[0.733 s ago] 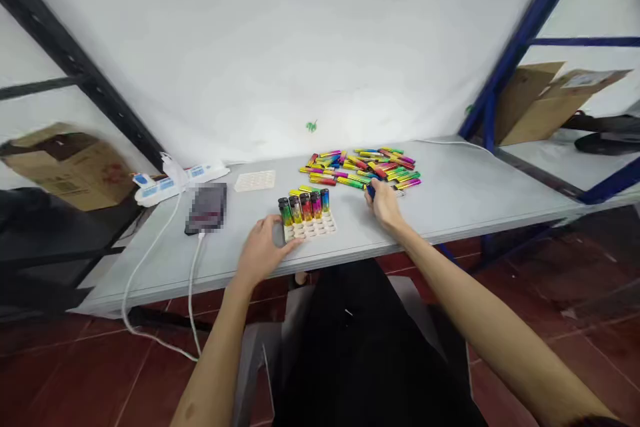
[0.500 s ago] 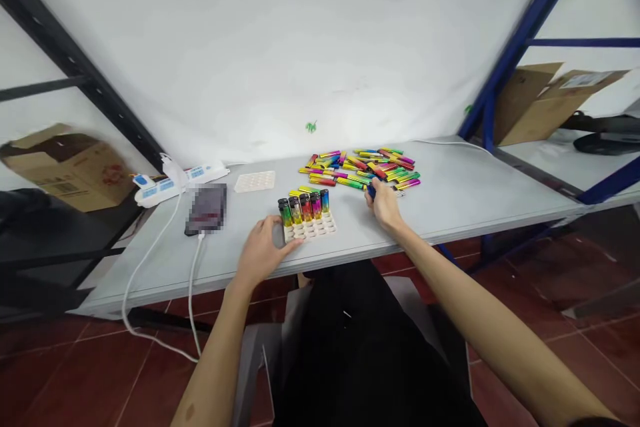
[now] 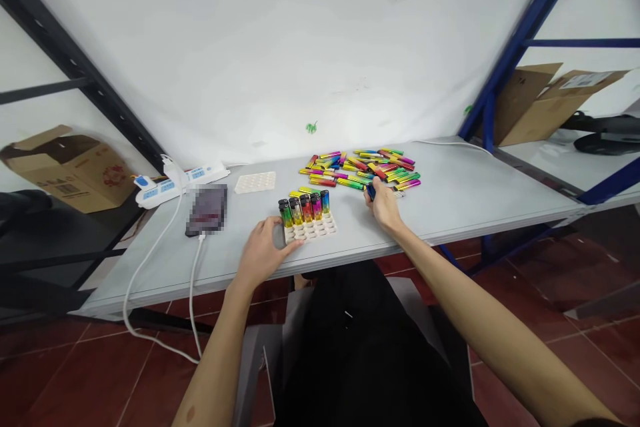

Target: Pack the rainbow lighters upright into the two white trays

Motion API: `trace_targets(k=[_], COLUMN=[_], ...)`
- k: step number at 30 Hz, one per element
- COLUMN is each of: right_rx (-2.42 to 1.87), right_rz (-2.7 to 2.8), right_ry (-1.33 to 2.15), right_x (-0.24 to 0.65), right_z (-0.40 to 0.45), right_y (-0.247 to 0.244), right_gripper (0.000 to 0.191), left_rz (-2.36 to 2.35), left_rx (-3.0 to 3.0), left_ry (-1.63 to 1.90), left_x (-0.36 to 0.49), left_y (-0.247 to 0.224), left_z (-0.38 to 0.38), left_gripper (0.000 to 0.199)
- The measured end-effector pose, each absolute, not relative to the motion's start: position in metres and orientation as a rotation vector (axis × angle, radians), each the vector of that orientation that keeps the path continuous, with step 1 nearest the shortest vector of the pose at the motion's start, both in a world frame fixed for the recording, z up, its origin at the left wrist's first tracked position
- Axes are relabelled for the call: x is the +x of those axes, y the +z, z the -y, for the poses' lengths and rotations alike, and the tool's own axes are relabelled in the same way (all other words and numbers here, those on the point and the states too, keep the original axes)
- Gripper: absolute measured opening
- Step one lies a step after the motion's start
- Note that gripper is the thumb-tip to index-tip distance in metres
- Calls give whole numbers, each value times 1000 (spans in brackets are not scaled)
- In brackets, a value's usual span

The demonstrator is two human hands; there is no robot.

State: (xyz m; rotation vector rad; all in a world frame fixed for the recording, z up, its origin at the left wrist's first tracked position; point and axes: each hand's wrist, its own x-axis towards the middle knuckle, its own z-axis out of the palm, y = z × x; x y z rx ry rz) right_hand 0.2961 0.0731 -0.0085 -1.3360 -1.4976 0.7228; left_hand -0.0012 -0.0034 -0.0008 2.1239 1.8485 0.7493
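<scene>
A white tray with rows of holes (image 3: 311, 231) rests near the table's front edge. Several lighters with black tops (image 3: 306, 207) stand upright in its back rows, in green, yellow, red, pink and blue; the front holes are bare. My left hand (image 3: 263, 248) grips the tray's left end, thumb along the front edge and fingers at the back corner. My right hand (image 3: 386, 205) is closed on a blue lighter (image 3: 371, 191), mostly hidden by the fingers, at the front of a loose heap of shiny multicoloured lighters (image 3: 357, 165).
A second white holed tray (image 3: 255, 181) lies at the back left. Beside it are a blurred dark device (image 3: 207, 210) with a white cable (image 3: 195, 273) and a power strip (image 3: 183, 183). Cardboard boxes (image 3: 75, 170) stand on racks to both sides. A white wall closes the back.
Almost nothing differs. Both hands keep their places, the left at the tray and the right by the heap; only the camera view shifts very slightly.
</scene>
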Motion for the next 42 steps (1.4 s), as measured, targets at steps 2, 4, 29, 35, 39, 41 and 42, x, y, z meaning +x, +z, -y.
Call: trace_targets(k=[2, 4, 29, 35, 39, 41, 42], right_rx=[-1299, -1262, -1543, -1638, -1879, -2019, -2075], right_rz=[1486, 1590, 2220, 2197, 2046, 2000, 1983], right_ry=[654, 566, 167, 164, -37, -14, 19], right_x=[293, 289, 248, 273, 309, 324, 330], right_z=[-72, -69, -54, -52, -53, -52, -52], right_y=[-7, -5, 37, 31, 34, 34, 33], right_gripper=[54, 42, 30, 36, 37, 42, 43], left_rz=[-1846, -1847, -1830, -1838, -1841, -1835, -1832], left_rx=[2123, 2129, 2141, 2136, 2130, 2135, 2137], left_ry=[750, 752, 767, 763, 755, 754, 756], left_x=[-1, -2, -2, -1, -1, -1, -1], left_y=[-1, -1, -2, -1, 0, 0, 0], left_z=[3, 3, 3, 4, 4, 3, 3], left_gripper=[61, 61, 58, 59, 61, 60, 60])
